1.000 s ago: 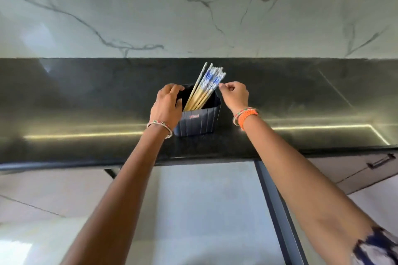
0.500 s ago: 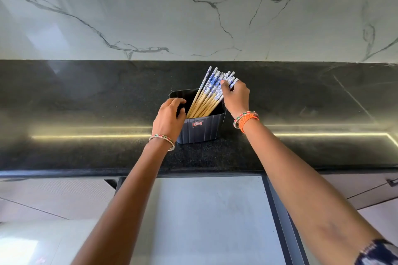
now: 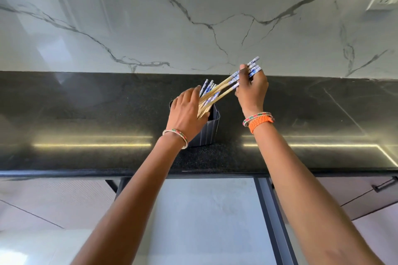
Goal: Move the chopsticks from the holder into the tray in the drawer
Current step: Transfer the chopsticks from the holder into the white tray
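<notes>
right hand (image 3: 252,90): I pinch several chopsticks (image 3: 226,87) by blue tops, up-right of holder (image 3: 207,130)
left hand (image 3: 187,115): I grip holder rim
remaining chopsticks (image 3: 206,88): in holder, beside my left fingers

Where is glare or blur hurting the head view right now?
Head view: bright light strips reflect off the black countertop on both sides of the holder; the chopsticks in the right hand look sharp; wide-angle distortion bends the counter edge.
</notes>
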Tool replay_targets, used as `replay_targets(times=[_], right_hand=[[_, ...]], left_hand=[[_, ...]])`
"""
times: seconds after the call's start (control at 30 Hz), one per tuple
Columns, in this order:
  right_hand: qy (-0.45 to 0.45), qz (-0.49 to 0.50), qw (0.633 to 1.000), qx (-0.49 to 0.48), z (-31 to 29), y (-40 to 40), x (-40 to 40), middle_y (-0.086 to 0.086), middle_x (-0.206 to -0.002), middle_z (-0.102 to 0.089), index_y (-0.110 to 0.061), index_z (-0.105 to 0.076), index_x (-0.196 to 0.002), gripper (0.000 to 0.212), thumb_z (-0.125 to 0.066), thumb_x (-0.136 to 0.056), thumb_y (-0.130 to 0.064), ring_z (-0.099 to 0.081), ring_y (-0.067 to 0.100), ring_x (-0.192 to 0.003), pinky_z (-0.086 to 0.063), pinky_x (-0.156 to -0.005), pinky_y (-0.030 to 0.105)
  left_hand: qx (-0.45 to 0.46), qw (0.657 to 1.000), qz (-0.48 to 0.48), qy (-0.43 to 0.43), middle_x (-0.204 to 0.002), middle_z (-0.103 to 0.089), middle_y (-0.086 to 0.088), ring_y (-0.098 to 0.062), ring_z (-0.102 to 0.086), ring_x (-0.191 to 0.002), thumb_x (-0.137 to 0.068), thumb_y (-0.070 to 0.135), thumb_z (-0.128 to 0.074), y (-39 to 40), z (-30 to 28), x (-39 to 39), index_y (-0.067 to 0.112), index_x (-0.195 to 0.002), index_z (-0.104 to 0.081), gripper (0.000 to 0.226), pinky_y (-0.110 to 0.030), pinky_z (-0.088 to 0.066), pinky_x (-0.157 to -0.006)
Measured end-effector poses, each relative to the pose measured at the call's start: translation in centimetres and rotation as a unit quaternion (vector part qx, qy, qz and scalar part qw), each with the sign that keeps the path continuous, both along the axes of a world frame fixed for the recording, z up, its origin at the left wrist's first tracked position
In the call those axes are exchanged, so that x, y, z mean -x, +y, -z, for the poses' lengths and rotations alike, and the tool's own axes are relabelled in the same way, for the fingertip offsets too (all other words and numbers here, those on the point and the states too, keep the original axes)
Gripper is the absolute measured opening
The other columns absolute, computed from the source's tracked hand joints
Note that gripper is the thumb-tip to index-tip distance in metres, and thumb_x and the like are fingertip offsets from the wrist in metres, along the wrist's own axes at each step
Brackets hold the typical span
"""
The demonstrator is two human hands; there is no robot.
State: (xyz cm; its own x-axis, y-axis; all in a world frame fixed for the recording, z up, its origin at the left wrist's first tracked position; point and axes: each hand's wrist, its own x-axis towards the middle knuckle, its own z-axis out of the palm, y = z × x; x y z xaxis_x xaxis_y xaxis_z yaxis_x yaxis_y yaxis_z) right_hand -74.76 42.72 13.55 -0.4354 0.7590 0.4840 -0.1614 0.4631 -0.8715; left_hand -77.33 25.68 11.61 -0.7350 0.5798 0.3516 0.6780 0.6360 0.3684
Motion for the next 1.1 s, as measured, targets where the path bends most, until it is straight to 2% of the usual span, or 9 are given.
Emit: replay_targets(times=[0.17,0.27,0.37,0.43,0.63,0.73,0.93,1.0,1.1], right_hand=[[0.019,-0.132,0.983,0.126,0.0,-5.3,-4.2,0.009,-0.053,-0.049,-0.008,-0.048,-0.065,0.035,-0.055,-0.093,-0.027,-0.043,0.011,-0.036,-0.035,-0.037,0.018],[-0.031,-0.099,0.978,0.179,2.2,-7.5,-6.7,0.005,-0.057,-0.052,-0.012,-0.049,-0.065,0.026,-0.057,-0.089,-0.019,-0.048,0.017,-0.046,-0.041,-0.041,0.024],[-0.079,-0.012,0.988,0.133,5.7,-9.3,-9.6,0.002,-0.076,-0.056,-0.011,-0.049,-0.087,0.009,-0.055,-0.081,-0.011,-0.057,0.025,-0.068,-0.049,-0.063,0.037],[-0.140,-0.014,0.990,-0.027,9.1,-11.5,-12.4,0.007,-0.079,-0.056,-0.008,-0.053,-0.083,0.004,-0.050,-0.080,-0.011,-0.052,0.023,-0.074,-0.042,-0.068,0.030],[-0.492,-0.201,0.800,-0.279,18.8,-18.4,-23.7,0.022,-0.080,-0.069,-0.007,-0.065,-0.086,0.046,-0.034,-0.099,-0.038,-0.064,0.040,-0.078,-0.048,-0.065,0.041],[-0.516,-0.305,0.729,-0.331,21.3,-20.6,-27.1,0.020,-0.088,-0.069,-0.006,-0.057,-0.099,0.040,-0.037,-0.098,-0.041,-0.064,0.039,-0.083,-0.046,-0.069,0.042],[-0.566,-0.393,0.647,-0.326,23.6,-20.2,-29.0,0.015,-0.103,-0.067,-0.008,-0.046,-0.114,0.027,-0.040,-0.089,-0.001,-0.065,0.038,-0.086,-0.039,-0.061,0.036],[-0.583,-0.383,0.626,-0.348,24.7,-18.8,-30.1,0.015,-0.104,-0.064,-0.006,-0.045,-0.116,0.033,-0.039,-0.085,0.005,-0.063,0.035,-0.089,-0.037,-0.063,0.036],[-0.587,-0.367,0.626,-0.359,26.0,-18.7,-30.9,0.018,-0.099,-0.062,-0.001,-0.048,-0.116,0.041,-0.046,-0.077,0.012,-0.059,0.035,-0.089,-0.037,-0.064,0.037]], left_hand=[[0.015,0.997,-0.076,-0.032,-0.097,-0.068,-0.015,-0.039,-0.063,-0.088,-0.088,0.034,-0.050,-1.4,-1.6,-2.6,0.015,-0.103,-0.060,0.027,-0.035,-0.043,-0.066],[0.024,0.995,-0.090,-0.032,-0.086,-0.068,-0.018,-0.043,-0.062,-0.079,-0.088,0.037,-0.048,-3.9,0.2,-5.2,0.012,-0.086,-0.067,0.031,-0.035,-0.042,-0.062],[0.065,0.993,-0.096,-0.038,-0.087,-0.068,-0.019,-0.044,-0.062,-0.079,-0.089,0.036,-0.047,-7.0,3.8,-8.9,0.012,-0.084,-0.068,0.032,-0.033,-0.037,-0.061],[0.111,0.987,-0.093,-0.065,-0.087,-0.068,-0.018,-0.044,-0.063,-0.080,-0.088,0.033,-0.047,-9.1,6.6,-11.4,0.011,-0.080,-0.067,0.031,-0.033,-0.036,-0.061],[0.259,0.951,-0.053,-0.159,-0.091,-0.070,-0.015,-0.040,-0.066,-0.084,-0.084,0.030,-0.050,-15.2,15.8,-17.8,0.011,-0.083,-0.067,0.026,-0.036,-0.049,-0.067],[0.323,0.925,-0.002,-0.199,-0.097,-0.070,-0.013,-0.038,-0.066,-0.091,-0.083,0.028,-0.053,-16.4,19.0,-20.4,0.014,-0.090,-0.068,0.022,-0.037,-0.052,-0.074],[0.306,0.925,0.122,-0.190,-0.109,-0.066,-0.010,-0.031,-0.058,-0.107,-0.072,0.022,-0.066,-17.0,22.4,-21.8,0.018,-0.100,-0.063,0.029,-0.039,-0.043,-0.091],[0.290,0.939,0.080,-0.168,-0.124,-0.057,-0.012,-0.032,-0.051,-0.118,-0.063,0.025,-0.076,-18.9,23.7,-21.4,0.018,-0.113,-0.058,0.054,-0.045,-0.038,-0.100],[0.254,0.913,-0.046,-0.316,-0.142,-0.037,-0.016,-0.036,-0.038,-0.129,-0.077,0.016,-0.064,-21.1,24.8,-21.4,0.015,-0.136,-0.036,0.065,-0.047,-0.038,-0.103]])
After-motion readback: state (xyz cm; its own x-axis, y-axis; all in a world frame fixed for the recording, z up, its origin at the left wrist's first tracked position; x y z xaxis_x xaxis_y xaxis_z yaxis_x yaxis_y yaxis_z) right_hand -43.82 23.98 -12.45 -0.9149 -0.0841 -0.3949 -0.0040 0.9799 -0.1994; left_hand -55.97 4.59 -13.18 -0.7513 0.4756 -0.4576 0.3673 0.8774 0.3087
